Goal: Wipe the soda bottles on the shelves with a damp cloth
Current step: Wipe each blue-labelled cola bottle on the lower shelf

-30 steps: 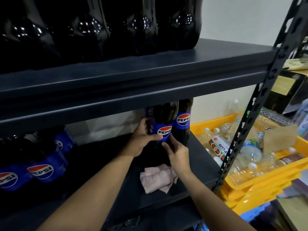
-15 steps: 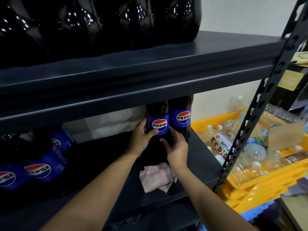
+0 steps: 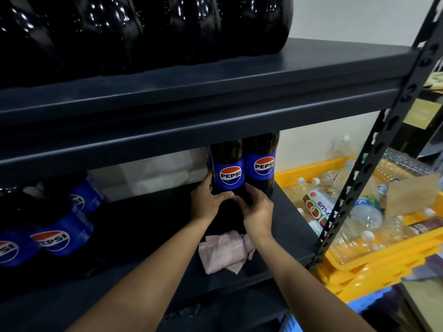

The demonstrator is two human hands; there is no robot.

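My left hand [image 3: 208,200] and right hand [image 3: 256,208] wrap the bottle [image 3: 229,168], squaring it beside its neighbour at three o'clock; the cloth [image 3: 224,251] waits at six o'clock.

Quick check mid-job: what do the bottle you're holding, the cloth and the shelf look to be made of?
Pepsi bottle: seemingly clear glossy plastic, dark soda showing through, blue film label. Pink cloth: soft matte fabric, crumpled into folds; dampness not visible. Shelf: probably painted metal, dark matte, with a punched upright post.

Bottle [image 3: 229,173] now upright, deeper in.
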